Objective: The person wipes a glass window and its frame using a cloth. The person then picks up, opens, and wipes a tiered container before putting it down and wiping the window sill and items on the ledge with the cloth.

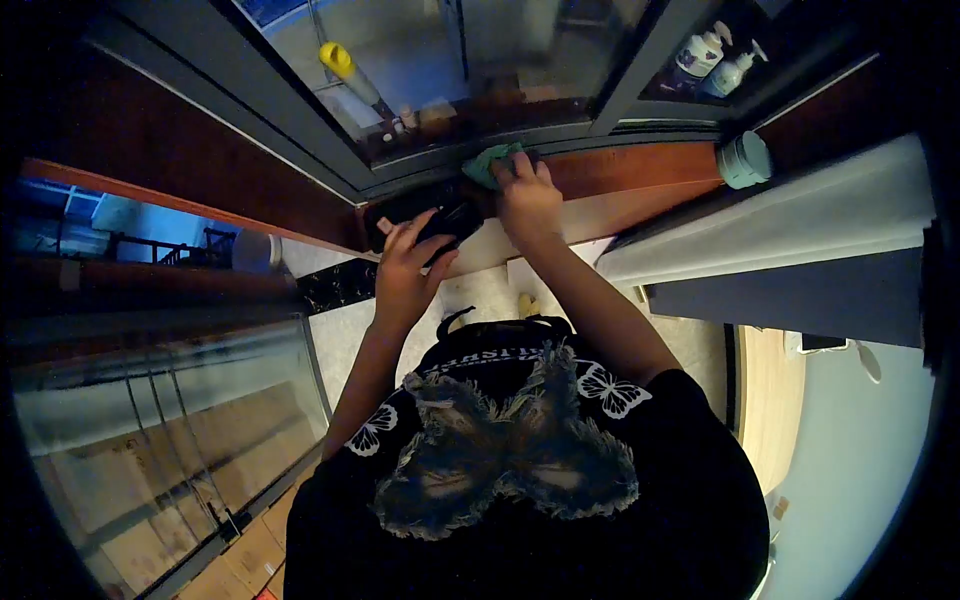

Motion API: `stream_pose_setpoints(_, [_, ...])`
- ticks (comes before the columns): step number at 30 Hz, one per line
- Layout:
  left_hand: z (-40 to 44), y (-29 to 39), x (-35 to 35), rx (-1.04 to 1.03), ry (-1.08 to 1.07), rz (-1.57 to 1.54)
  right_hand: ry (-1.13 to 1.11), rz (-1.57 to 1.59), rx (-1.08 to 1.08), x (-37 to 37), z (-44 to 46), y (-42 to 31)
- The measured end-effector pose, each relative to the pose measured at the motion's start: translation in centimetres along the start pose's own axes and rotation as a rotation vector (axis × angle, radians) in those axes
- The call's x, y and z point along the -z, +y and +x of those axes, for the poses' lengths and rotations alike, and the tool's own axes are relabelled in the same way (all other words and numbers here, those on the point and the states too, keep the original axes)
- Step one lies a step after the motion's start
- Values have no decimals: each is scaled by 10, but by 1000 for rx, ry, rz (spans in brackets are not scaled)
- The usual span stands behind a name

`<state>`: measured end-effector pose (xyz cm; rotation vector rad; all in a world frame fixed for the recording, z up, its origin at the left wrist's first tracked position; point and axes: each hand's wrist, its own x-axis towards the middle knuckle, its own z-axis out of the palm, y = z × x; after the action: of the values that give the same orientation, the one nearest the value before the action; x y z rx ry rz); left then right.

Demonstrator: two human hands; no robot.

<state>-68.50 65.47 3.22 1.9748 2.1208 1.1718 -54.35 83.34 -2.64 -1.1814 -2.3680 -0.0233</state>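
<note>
My right hand point(530, 203) presses a crumpled green cloth point(488, 165) against the wooden window sill point(635, 166), close to the grey window frame. Its fingers are bent over the cloth. To the left, my left hand point(405, 268) has its thumb and fingers around a dark black object point(460, 222) at the sill's left end. The black object's kind is hard to make out in the shadow. Something small and pale shows near the left fingertips.
A round light-green tub point(744, 160) stands at the sill's right end. Behind the glass are two pump bottles point(712, 62) and a yellow-topped bottle point(345, 66). A light curtain-like cloth point(790, 215) spans the right side. Cardboard boxes point(190, 450) lie at lower left.
</note>
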Motion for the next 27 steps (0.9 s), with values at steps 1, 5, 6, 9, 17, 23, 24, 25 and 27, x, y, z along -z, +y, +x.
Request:
stream_pose_setpoints(1, [1, 0, 2, -21, 11, 10, -23, -15, 8, -2, 2, -2])
stream_pose_setpoints(5, [2, 0, 5, -24, 31, -2, -101, -163, -6, 30, 6, 38])
stream_pose_setpoints(6, [4, 2, 7, -18, 21, -1, -190, -206, -66, 44, 11, 53])
stream_pose_setpoints(9, [4, 1, 2, -3, 12, -33, -160, -240, -117, 45, 17, 116])
stream_pose_setpoints(17, [24, 5, -37, -15, -167, -124, 357, 645, -307, 51, -12, 245])
stream_pose_setpoints(23, [85, 15, -137, -224, -259, -57, 300, 1743, -1239, 93, -110, 256])
stream_pose_setpoints(24, [96, 25, -152, -237, -263, -57, 247, 1844, -1187, 85, -134, 266])
stream_pose_setpoints(25, [106, 35, -166, -253, -250, -90, 247, 1838, -1206, 83, -152, 268])
stream_pose_setpoints(27, [119, 50, -193, -275, -247, -124, 258, 1834, -1232, 86, -180, 264])
